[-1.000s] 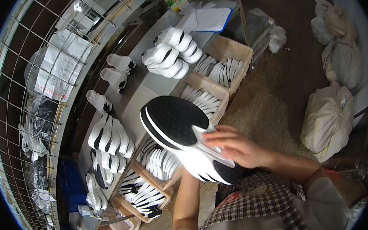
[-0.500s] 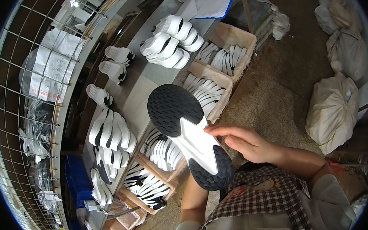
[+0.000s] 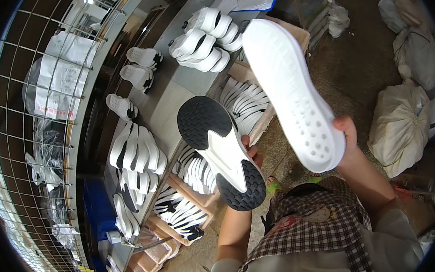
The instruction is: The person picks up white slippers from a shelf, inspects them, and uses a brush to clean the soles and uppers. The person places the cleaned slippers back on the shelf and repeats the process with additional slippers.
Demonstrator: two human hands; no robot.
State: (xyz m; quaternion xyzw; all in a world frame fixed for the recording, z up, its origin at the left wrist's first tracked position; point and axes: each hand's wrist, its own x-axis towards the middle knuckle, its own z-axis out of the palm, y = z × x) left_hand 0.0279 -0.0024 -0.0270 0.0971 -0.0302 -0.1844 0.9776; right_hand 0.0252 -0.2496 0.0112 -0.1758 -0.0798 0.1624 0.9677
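Note:
My left hand (image 3: pixel 255 154) is closed on a shoe sole (image 3: pixel 224 159), its fingertips at the right edge of the sole's middle. Black textured tread covers both ends, with white between, and this underside faces up. My right hand (image 3: pixel 349 138) grips a second, all-white sole (image 3: pixel 292 91) by its heel end. The upper face of that one shows, with small round dents at the heel, and its other end points up and left. A gap separates the two soles. Most of my left hand is hidden behind the sole it holds.
On the grey table (image 3: pixel 166 101) stand stacked white soles (image 3: pixel 204 40) and a row of soles (image 3: pixel 139 147). Crates of soles (image 3: pixel 245 105) line its right side. Wire mesh (image 3: pixel 33 137) rises at the left. Tied white sacks (image 3: pixel 400 125) sit on the floor at the right.
My right hand has moved up and right from the treaded sole and now holds a white sole. The treaded sole has shifted slightly left and up in my left hand.

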